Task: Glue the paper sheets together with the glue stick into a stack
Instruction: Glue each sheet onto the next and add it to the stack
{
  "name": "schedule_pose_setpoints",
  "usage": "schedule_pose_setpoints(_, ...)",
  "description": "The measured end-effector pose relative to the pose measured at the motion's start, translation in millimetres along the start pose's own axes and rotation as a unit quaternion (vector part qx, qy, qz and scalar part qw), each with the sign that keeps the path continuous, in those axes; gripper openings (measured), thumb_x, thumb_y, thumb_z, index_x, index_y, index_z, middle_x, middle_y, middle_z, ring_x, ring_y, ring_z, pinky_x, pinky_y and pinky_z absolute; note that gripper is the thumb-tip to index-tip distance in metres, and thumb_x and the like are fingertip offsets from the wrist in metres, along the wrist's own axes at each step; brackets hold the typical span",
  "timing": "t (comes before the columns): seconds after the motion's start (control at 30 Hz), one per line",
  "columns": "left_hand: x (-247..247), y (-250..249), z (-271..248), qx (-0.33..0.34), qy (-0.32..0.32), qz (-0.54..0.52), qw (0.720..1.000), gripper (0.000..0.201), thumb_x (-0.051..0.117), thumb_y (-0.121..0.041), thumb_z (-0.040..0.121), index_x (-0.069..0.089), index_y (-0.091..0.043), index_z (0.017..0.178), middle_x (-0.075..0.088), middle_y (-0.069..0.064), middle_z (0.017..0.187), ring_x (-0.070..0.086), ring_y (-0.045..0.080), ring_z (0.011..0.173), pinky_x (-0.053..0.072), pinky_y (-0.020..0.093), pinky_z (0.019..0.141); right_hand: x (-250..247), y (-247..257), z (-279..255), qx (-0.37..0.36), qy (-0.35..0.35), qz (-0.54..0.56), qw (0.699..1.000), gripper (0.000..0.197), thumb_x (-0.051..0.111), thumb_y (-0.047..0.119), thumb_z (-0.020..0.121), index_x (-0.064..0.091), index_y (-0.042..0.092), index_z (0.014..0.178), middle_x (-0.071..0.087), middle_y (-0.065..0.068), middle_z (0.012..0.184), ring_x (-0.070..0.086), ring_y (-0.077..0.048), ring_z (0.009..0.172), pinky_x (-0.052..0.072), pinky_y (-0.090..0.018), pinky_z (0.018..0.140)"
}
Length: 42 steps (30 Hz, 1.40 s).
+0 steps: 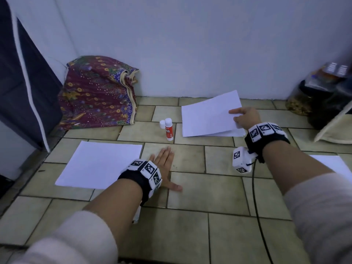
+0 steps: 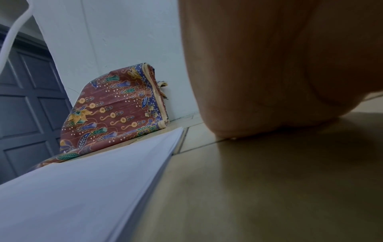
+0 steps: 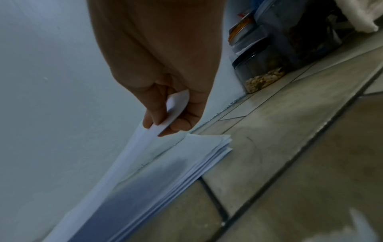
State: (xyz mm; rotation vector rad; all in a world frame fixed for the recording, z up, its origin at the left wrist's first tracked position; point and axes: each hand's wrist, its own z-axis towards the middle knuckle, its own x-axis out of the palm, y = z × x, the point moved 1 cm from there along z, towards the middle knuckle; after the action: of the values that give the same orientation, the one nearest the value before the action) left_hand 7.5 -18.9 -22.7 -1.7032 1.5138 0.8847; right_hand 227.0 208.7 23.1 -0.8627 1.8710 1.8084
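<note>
A pile of loose white sheets (image 1: 224, 131) lies on the tiled floor at the back right. My right hand (image 1: 245, 117) pinches the right edge of the top sheet (image 1: 207, 113) and holds it lifted off the pile; the right wrist view shows that sheet (image 3: 132, 157) between thumb and fingers above the pile (image 3: 182, 165). A glued stack of paper (image 1: 101, 164) lies at the left. My left hand (image 1: 163, 164) rests flat on the floor just right of that stack (image 2: 82, 188). The glue stick (image 1: 169, 131) stands upright between the two piles, its white cap (image 1: 162, 124) beside it.
A patterned folded cloth (image 1: 97, 92) leans against the white wall at back left. Jars and containers (image 1: 312, 96) crowd the back right corner. Another white sheet (image 1: 331, 164) lies at the right edge. A dark panel (image 1: 22, 82) stands at far left. A cable (image 1: 255, 197) runs from my right wrist.
</note>
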Motion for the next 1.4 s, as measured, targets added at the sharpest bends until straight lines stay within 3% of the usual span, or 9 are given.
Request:
schedule_pose_setpoints(0.2, 0, 2, 1, 0.009, 0.004, -0.007, 1.000, 0.125, 0.057, -0.073, 0.076, -0.024, -0.011, 0.149, -0.033, 0.004, 0.155, -0.028, 0.019, 0.143, -0.013, 0.044, 0.116, 6, -6, 19, 0.027, 0.005, -0.084, 0.996, 0.038, 0.049, -0.003, 0.090, 0.068, 0.016, 0.117, 0.057, -0.009, 0.132, 0.057, -0.027, 0.112, 0.038, -0.021, 0.082)
schedule_pose_setpoints(0.37, -1, 2, 0, 0.013, 0.002, -0.007, 1.000, 0.124, 0.057, -0.073, 0.076, -0.023, -0.011, 0.149, -0.032, 0.004, 0.155, -0.028, 0.019, 0.143, -0.013, 0.044, 0.116, 12, -9, 25, 0.023, 0.038, -0.152, 0.987, 0.042, 0.066, 0.004, 0.082, 0.063, 0.016, 0.122, 0.053, -0.009, 0.135, 0.053, -0.025, 0.118, 0.042, -0.027, 0.093)
schedule_pose_setpoints(0.53, -1, 2, 0, 0.013, 0.008, 0.000, 1.000, 0.125, 0.058, -0.073, 0.076, -0.024, -0.012, 0.148, -0.033, 0.003, 0.154, -0.029, 0.018, 0.143, -0.013, 0.043, 0.116, 13, -8, 25, 0.024, 0.082, -0.217, 0.972, 0.045, 0.067, 0.009, 0.083, 0.057, 0.018, 0.127, 0.044, -0.008, 0.141, 0.049, -0.024, 0.123, 0.040, -0.029, 0.096)
schedule_pose_setpoints(0.7, -2, 3, 2, 0.010, 0.010, 0.005, 1.000, 0.125, 0.058, -0.073, 0.076, -0.023, -0.012, 0.149, -0.032, 0.004, 0.155, -0.028, 0.019, 0.143, -0.012, 0.044, 0.116, 8, -4, 16, 0.072, 0.010, -0.247, 0.966, 0.066, 0.070, 0.047, 0.080, 0.047, 0.023, 0.137, 0.037, -0.015, 0.142, 0.038, -0.032, 0.129, 0.034, -0.035, 0.102)
schedule_pose_setpoints(0.8, -1, 3, 1, 0.010, 0.007, 0.004, 1.000, 0.124, 0.058, -0.072, 0.077, -0.022, -0.011, 0.149, -0.032, 0.004, 0.155, -0.028, 0.020, 0.143, -0.012, 0.043, 0.116, -1, 6, 2, 0.080, -0.015, -0.254, 0.964, 0.078, 0.066, 0.050, 0.082, 0.038, 0.004, 0.139, 0.033, -0.021, 0.144, 0.032, -0.036, 0.132, 0.029, -0.039, 0.105)
schedule_pose_setpoints(1.0, 3, 5, 6, 0.000, 0.001, 0.014, 1.000, 0.134, 0.056, -0.082, 0.066, -0.023, -0.012, 0.149, -0.032, 0.003, 0.155, -0.027, 0.019, 0.144, -0.011, 0.043, 0.116, -1, 6, -71, 0.052, 0.096, -0.263, 0.959, 0.115, 0.066, 0.055, 0.081, -0.002, -0.009, 0.147, -0.002, -0.022, 0.157, -0.003, -0.032, 0.146, 0.016, -0.047, 0.117)
schedule_pose_setpoints(1.17, 4, 4, 5, -0.008, -0.004, 0.002, 1.000, 0.143, 0.043, -0.089, 0.047, -0.022, -0.012, 0.149, -0.030, 0.003, 0.156, -0.026, 0.019, 0.144, -0.010, 0.042, 0.117, 3, -25, -140, 0.079, 0.211, -0.344, 0.912, 0.143, 0.065, 0.074, 0.066, -0.022, -0.009, 0.143, -0.026, -0.025, 0.152, -0.022, -0.036, 0.143, 0.000, -0.045, 0.119)
schedule_pose_setpoints(1.3, 4, 0, 1, -0.012, -0.024, 0.000, 1.000, 0.127, 0.059, -0.074, 0.073, -0.021, -0.011, 0.150, -0.028, 0.004, 0.157, -0.023, 0.019, 0.145, -0.008, 0.043, 0.117, 7, -47, -158, 0.127, 0.240, -0.360, 0.893, 0.149, 0.065, 0.078, 0.060, -0.027, -0.006, 0.142, -0.031, -0.022, 0.151, -0.026, -0.034, 0.142, -0.001, -0.046, 0.119)
schedule_pose_setpoints(1.4, 3, -2, -3, -0.016, -0.031, -0.003, 0.999, 0.124, 0.059, -0.071, 0.076, -0.021, -0.011, 0.150, -0.027, 0.003, 0.157, -0.023, 0.018, 0.145, -0.009, 0.042, 0.118, 8, -53, -160, 0.129, 0.242, -0.376, 0.885, 0.151, 0.063, 0.083, 0.057, -0.027, -0.004, 0.142, -0.031, -0.019, 0.152, -0.026, -0.032, 0.143, -0.001, -0.048, 0.119)
